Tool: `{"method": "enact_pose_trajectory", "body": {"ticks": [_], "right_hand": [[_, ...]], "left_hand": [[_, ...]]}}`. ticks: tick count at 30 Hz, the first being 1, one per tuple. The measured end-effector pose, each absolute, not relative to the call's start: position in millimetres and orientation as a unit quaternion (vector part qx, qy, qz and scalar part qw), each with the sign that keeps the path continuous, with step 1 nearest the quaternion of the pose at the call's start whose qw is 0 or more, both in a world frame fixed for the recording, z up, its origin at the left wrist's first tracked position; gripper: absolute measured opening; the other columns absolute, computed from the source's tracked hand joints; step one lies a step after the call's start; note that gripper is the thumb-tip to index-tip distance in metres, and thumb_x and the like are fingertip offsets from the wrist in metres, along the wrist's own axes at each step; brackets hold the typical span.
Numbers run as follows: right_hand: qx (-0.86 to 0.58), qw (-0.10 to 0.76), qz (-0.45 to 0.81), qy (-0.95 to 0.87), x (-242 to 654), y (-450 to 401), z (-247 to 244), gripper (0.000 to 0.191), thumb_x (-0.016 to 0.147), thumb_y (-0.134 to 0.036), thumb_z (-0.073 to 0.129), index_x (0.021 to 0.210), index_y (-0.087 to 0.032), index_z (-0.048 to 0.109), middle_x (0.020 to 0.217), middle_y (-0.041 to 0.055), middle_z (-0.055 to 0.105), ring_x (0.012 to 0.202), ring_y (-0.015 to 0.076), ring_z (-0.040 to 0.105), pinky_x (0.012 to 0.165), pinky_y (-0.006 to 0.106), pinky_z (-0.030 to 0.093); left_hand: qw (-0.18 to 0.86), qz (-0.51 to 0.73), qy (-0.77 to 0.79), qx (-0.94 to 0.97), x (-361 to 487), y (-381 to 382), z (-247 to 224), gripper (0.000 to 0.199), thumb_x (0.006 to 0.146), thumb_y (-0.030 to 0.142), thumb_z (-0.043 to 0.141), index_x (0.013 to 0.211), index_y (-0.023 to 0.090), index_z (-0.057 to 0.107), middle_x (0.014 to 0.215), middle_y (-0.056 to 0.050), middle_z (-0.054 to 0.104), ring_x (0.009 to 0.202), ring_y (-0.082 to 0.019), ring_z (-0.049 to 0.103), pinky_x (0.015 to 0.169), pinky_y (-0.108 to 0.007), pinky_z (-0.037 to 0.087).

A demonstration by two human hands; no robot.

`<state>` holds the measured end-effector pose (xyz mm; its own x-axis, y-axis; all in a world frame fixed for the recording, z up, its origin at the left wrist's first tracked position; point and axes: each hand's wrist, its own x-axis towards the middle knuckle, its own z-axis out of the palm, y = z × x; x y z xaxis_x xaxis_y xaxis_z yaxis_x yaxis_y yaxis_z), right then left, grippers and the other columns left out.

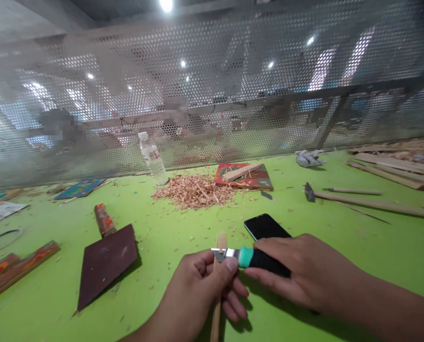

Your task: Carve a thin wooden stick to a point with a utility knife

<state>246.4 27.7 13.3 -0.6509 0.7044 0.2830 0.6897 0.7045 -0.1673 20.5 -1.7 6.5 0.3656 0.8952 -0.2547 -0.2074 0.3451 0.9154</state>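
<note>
Head view — left hand [197, 289] grips 1 stick [216, 320], right hand [306, 270] 1 knife [246, 257].

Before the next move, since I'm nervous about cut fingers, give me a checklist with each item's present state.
1. Knife gripped in the right hand: ok.
2. Wooden strip held by the left hand: ok.
3. Left thumb well away from the blade: not ok, it is right beside it.
4. Blade sharp: cannot tell.
5. Phone well away from the right hand: not ok, it lies close by.
6. Hammer apart from both hands: ok.
</note>
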Motion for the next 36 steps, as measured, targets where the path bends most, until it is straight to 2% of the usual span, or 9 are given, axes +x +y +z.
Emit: {"method": "enact_pose_trajectory", "body": {"ticks": [4, 7, 11, 16, 20, 23, 29, 36], "right_hand": [[-0.470, 0.152, -0.001, -0.869, 252.2, 46.8, 17.9, 0.063, 0.109, -0.066, 0.028, 0.093, -0.020, 0.067, 0.072, 0.0074, 0.073, 0.055, 0.0224, 0.066, 0.051, 0.033, 0.037], [-0.525, 0.170, -0.039, -0.833, 261.5, 59.6, 23.4, 0.060, 0.109, -0.066, 0.032, 0.092, -0.020, 0.068, 0.074, 0.0088, 0.073, 0.064, 0.0262, 0.070, 0.056, 0.034, 0.040], [-0.463, 0.189, 0.001, -0.866, 263.5, 56.8, 27.1, 0.057, 0.108, -0.065, 0.035, 0.086, -0.022, 0.065, 0.071, 0.0047, 0.071, 0.060, 0.0217, 0.066, 0.058, 0.032, 0.040], [-0.411, 0.126, 0.058, -0.901, 251.1, 43.1, 25.7, 0.055, 0.108, -0.064, 0.038, 0.087, -0.021, 0.065, 0.073, 0.0050, 0.072, 0.060, 0.0211, 0.066, 0.056, 0.031, 0.034], [-0.372, 0.099, 0.113, -0.916, 244.4, 36.8, 23.8, 0.049, 0.108, -0.059, 0.042, 0.083, -0.022, 0.063, 0.072, 0.0039, 0.072, 0.060, 0.0189, 0.064, 0.056, 0.031, 0.031], [-0.381, 0.107, 0.104, -0.912, 245.2, 36.8, 24.3, 0.048, 0.108, -0.059, 0.043, 0.086, -0.022, 0.064, 0.073, 0.0043, 0.072, 0.061, 0.0196, 0.064, 0.056, 0.031, 0.031], [-0.416, 0.123, 0.067, -0.898, 253.1, 41.4, 28.8, 0.053, 0.107, -0.064, 0.040, 0.088, -0.021, 0.065, 0.074, 0.0051, 0.071, 0.063, 0.0218, 0.065, 0.058, 0.031, 0.032], [-0.373, 0.093, 0.118, -0.916, 249.7, 34.0, 26.7, 0.049, 0.107, -0.059, 0.042, 0.083, -0.022, 0.064, 0.072, 0.0048, 0.071, 0.060, 0.0192, 0.063, 0.055, 0.032, 0.031]], "left_hand": [[0.725, 0.386, 0.418, 0.388, 22.6, -2.5, 6.0, 0.055, 0.079, 0.064, 0.084, 0.076, 0.012, 0.067, 0.062, -0.004, 0.073, 0.046, -0.010, 0.068, 0.045, -0.017, 0.053], [0.734, 0.380, 0.421, 0.372, 22.1, -2.3, 5.1, 0.058, 0.073, 0.066, 0.086, 0.077, 0.012, 0.066, 0.062, -0.006, 0.074, 0.046, -0.012, 0.069, 0.045, -0.018, 0.054], [0.750, 0.377, 0.404, 0.365, 20.0, 0.3, 3.5, 0.056, 0.073, 0.062, 0.089, 0.082, 0.012, 0.065, 0.065, -0.006, 0.075, 0.048, -0.013, 0.071, 0.047, -0.018, 0.056], [0.758, 0.374, 0.390, 0.366, 19.6, 1.8, 2.4, 0.053, 0.074, 0.056, 0.092, 0.088, 0.011, 0.067, 0.069, -0.006, 0.076, 0.052, -0.012, 0.072, 0.050, -0.018, 0.057], [0.756, 0.373, 0.383, 0.377, 20.3, 1.0, 1.0, 0.055, 0.070, 0.057, 0.094, 0.085, 0.010, 0.068, 0.069, -0.006, 0.075, 0.051, -0.012, 0.071, 0.050, -0.018, 0.057], [0.748, 0.369, 0.390, 0.390, 21.1, -1.1, 0.6, 0.057, 0.070, 0.060, 0.092, 0.085, 0.011, 0.067, 0.067, -0.006, 0.075, 0.050, -0.013, 0.072, 0.049, -0.019, 0.057], [0.742, 0.359, 0.409, 0.391, 22.0, -3.3, 2.1, 0.053, 0.080, 0.061, 0.085, 0.089, 0.012, 0.067, 0.063, -0.004, 0.074, 0.047, -0.012, 0.070, 0.047, -0.018, 0.054], [0.738, 0.366, 0.399, 0.402, 22.5, -0.8, -0.8, 0.057, 0.072, 0.064, 0.089, 0.080, 0.012, 0.067, 0.060, -0.005, 0.074, 0.045, -0.013, 0.070, 0.045, -0.018, 0.054]]}}
